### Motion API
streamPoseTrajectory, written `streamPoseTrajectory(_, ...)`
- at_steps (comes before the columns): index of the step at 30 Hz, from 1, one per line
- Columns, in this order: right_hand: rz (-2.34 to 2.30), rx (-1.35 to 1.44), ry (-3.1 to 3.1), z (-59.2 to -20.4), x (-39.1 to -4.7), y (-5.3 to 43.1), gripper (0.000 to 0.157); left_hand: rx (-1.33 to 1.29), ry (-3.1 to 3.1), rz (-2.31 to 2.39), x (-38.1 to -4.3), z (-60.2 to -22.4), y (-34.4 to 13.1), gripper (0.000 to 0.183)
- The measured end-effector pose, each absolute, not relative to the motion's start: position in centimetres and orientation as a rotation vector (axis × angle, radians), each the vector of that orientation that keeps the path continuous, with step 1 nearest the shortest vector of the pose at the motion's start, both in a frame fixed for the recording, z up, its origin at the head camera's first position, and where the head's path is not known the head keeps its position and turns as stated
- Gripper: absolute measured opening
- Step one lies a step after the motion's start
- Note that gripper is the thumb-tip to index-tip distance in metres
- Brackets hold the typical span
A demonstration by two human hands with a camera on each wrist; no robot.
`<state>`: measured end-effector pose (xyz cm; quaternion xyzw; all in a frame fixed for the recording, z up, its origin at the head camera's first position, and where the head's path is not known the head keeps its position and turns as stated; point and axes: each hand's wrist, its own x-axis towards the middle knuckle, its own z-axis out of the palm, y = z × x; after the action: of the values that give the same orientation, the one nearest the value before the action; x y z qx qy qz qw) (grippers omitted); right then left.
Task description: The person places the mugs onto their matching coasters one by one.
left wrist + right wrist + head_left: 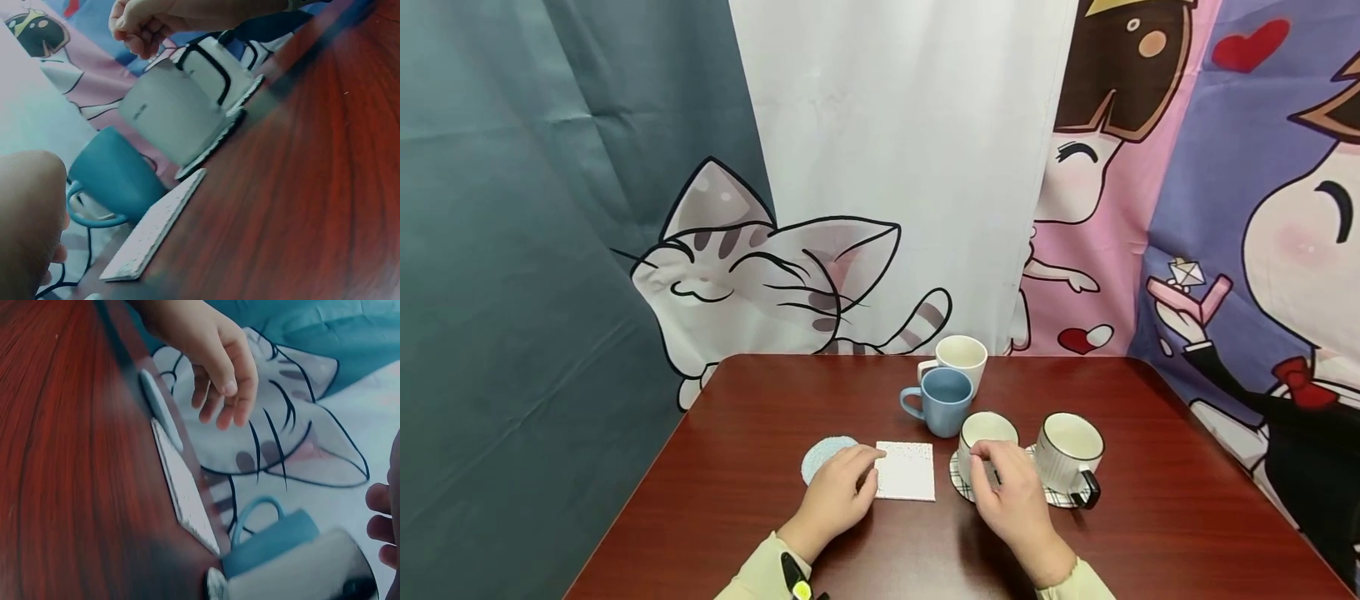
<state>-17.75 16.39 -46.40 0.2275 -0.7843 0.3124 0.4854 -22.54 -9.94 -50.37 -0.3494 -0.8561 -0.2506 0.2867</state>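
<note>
This is a cloth-screened spot indoors; whether in a home or a studio, I cannot tell. Hangings (895, 117) printed with a cartoon cat (745, 325) surround a reddish wooden counter (737, 425) bearing household mugs (946, 408) and coasters (906, 479).

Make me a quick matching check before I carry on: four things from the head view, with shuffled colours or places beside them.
Things:
1. Blue mug
2. Square coaster
3. Rightmost mug
4. Left hand

Colours or places:
A. On a checked coaster
B. Partly covering the round pale-blue coaster in the head view
C. Partly hiding a cream mug in the head view
D. White, with no mug on it

Pairs: 1-C, 2-D, 3-A, 4-B
</note>
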Motion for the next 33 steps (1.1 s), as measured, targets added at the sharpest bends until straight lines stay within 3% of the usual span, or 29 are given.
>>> streamPoseTrajectory(7, 0.78, 0.678, -1.96, -46.5, -18.4, 13.5, 0.012, -0.846, -2.301, -0.705, -23.2, -49.7, -11.7, 0.027)
streamPoseTrajectory(13, 0.812, 0.627, -2.166, -48.1, -19.0, 11.9, 0.011, -0.745, -2.341, -0.713, -23.8, -49.7, -12.7, 0.026)
streamPoseTrajectory(33, 0.819, 0.634, -2.342, -51.8, -20.0, 11.1, 0.011, -0.609, -2.533, -0.833, -26.7, -48.3, -11.5, 0.021)
